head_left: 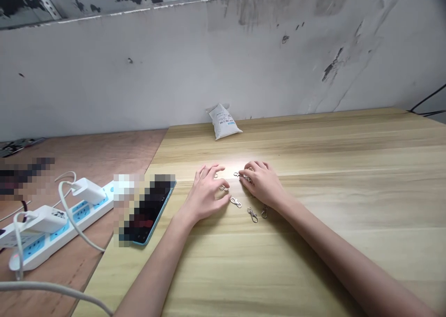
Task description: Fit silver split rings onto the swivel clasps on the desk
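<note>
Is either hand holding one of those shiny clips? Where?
The left hand holds nothing that I can see. On the right hand, the fingers touch a metal clasp, but I cannot tell whether they grip it.

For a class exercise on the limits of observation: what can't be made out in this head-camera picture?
Phone: in the head view, pixelation blurs its screen.
Clasps: the right hand hides part of this cluster, so they cannot be counted.
Bag: its label print is too small to read.
Blurred object: pixelation hides what it is.
Cables: the right edge cuts them off.
</note>
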The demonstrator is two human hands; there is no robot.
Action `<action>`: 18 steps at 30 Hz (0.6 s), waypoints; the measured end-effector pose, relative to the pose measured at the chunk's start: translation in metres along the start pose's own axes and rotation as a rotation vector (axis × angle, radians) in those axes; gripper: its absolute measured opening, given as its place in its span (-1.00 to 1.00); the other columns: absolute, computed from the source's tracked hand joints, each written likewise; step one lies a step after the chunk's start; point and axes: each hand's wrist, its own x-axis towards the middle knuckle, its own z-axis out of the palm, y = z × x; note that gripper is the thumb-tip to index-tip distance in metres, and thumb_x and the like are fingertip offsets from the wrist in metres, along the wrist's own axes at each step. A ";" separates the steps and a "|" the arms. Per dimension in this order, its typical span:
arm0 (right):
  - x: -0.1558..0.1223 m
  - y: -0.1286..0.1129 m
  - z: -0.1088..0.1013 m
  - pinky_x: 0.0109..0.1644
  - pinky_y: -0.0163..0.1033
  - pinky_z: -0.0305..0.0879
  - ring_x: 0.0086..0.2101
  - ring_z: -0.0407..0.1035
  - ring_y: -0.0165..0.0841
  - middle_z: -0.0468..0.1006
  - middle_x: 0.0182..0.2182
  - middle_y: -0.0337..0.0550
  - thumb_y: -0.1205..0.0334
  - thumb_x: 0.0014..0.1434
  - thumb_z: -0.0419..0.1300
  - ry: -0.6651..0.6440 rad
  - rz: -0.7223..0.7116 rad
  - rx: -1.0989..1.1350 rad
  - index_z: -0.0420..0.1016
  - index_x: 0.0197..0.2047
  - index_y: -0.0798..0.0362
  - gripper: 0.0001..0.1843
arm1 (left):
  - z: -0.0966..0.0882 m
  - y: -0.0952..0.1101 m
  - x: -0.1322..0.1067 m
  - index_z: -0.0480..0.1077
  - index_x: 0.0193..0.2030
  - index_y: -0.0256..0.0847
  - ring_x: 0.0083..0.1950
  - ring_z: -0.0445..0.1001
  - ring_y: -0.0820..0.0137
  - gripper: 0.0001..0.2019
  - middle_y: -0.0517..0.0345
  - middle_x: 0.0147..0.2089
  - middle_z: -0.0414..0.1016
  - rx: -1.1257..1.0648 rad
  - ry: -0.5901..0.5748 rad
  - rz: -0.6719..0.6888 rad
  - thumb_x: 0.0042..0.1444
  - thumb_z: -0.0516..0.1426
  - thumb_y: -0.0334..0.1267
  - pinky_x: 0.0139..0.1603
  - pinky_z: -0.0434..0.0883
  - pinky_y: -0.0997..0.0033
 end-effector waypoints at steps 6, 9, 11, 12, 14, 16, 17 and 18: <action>0.014 -0.006 -0.005 0.00 -0.01 0.13 -0.21 0.36 -0.13 0.57 -0.35 0.06 0.43 0.24 0.08 -0.027 -0.187 -0.193 0.58 -0.40 0.12 -0.73 | 0.011 0.006 0.000 0.47 -0.26 -0.11 0.36 0.15 0.10 -0.85 0.01 0.22 0.32 -0.028 -0.019 -0.010 0.12 0.23 -0.10 0.33 0.11 -0.12; 0.021 -0.009 -0.008 -0.06 -0.05 0.15 -0.29 0.38 -0.16 0.58 -0.41 0.07 0.48 0.16 0.10 -0.067 -0.251 -0.219 0.57 -0.46 0.12 -0.74 | 0.014 0.005 0.000 0.47 -0.24 -0.13 0.34 0.17 0.10 -0.85 -0.02 0.21 0.33 -0.030 0.004 -0.051 0.17 0.19 -0.12 0.29 0.16 -0.11; 0.025 -0.010 -0.010 -0.06 -0.06 0.17 -0.33 0.39 -0.19 0.59 -0.44 0.06 0.50 0.13 0.11 -0.087 -0.266 -0.223 0.56 -0.49 0.12 -0.74 | 0.015 0.004 0.001 0.47 -0.21 -0.13 0.32 0.19 0.10 -0.87 -0.04 0.19 0.35 -0.023 0.023 -0.098 0.19 0.17 -0.16 0.26 0.18 -0.10; 0.026 -0.010 -0.011 -0.04 -0.05 0.17 -0.34 0.40 -0.21 0.60 -0.45 0.05 0.50 0.11 0.12 -0.088 -0.257 -0.200 0.56 -0.50 0.12 -0.74 | 0.015 0.003 0.001 0.47 -0.20 -0.14 0.32 0.20 0.10 -0.88 -0.04 0.18 0.36 -0.021 0.031 -0.117 0.19 0.16 -0.18 0.25 0.19 -0.09; 0.028 -0.010 -0.014 0.00 -0.03 0.18 -0.37 0.42 -0.24 0.61 -0.48 -0.02 0.46 0.08 0.16 -0.058 -0.183 -0.061 0.55 -0.52 0.09 -0.78 | 0.014 0.003 0.001 0.48 -0.19 -0.14 0.31 0.20 0.10 -0.89 -0.03 0.17 0.37 -0.022 0.051 -0.130 0.19 0.16 -0.21 0.24 0.20 -0.07; 0.027 -0.009 -0.016 -0.04 -0.05 0.24 -0.40 0.43 -0.28 0.61 -0.50 -0.12 0.38 0.05 0.20 -0.012 -0.032 0.232 0.54 -0.50 0.05 -0.85 | 0.013 0.004 0.002 0.48 -0.19 -0.13 0.30 0.21 0.11 -0.90 -0.02 0.16 0.38 -0.031 0.092 -0.123 0.19 0.17 -0.22 0.23 0.20 -0.04; 0.025 -0.009 -0.017 -0.10 -0.09 0.28 -0.41 0.44 -0.30 0.61 -0.49 -0.16 0.33 0.05 0.21 -0.002 0.061 0.420 0.55 -0.47 0.04 -0.89 | 0.012 0.005 0.002 0.48 -0.18 -0.12 0.29 0.23 0.12 -0.89 -0.01 0.15 0.39 -0.035 0.123 -0.114 0.19 0.17 -0.21 0.23 0.20 -0.02; 0.023 -0.009 -0.018 -0.15 -0.13 0.31 -0.41 0.46 -0.31 0.61 -0.47 -0.18 0.27 0.05 0.22 -0.003 0.155 0.619 0.55 -0.44 0.03 -0.91 | 0.011 0.006 0.003 0.48 -0.18 -0.12 0.28 0.24 0.13 -0.89 0.01 0.14 0.40 -0.038 0.160 -0.103 0.20 0.17 -0.19 0.22 0.21 0.01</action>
